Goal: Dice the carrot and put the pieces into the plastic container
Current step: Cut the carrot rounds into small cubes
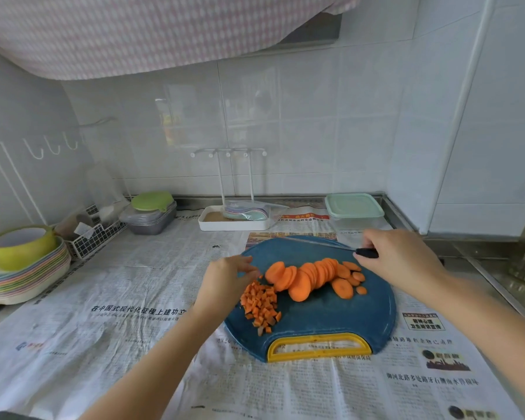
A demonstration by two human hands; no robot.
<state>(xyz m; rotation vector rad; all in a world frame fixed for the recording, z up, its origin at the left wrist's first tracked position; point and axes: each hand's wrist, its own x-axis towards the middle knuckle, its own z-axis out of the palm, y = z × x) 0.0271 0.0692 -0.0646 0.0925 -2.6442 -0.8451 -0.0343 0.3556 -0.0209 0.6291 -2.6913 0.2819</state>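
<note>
A row of round carrot slices [312,277] lies across the middle of the blue cutting board [331,316]. Beside it, on the board's left part, sits a heap of small carrot dice [261,304]. My left hand [225,280] hovers over the dice, fingertips close to the leftmost slice and holding nothing. My right hand [400,256] grips the black handle of a knife [365,253] whose thin blade runs left along the board's far edge. The clear plastic container [355,213] with a pale green lid stands behind the board, at the back right.
Newspaper covers the counter. A white tray with a rack [234,222] stands behind the board. At left are a grey lidded box [149,216], a wire basket [94,237] and stacked coloured plates with a yellow-green bowl [22,262]. A metal sink edge [497,274] lies at right.
</note>
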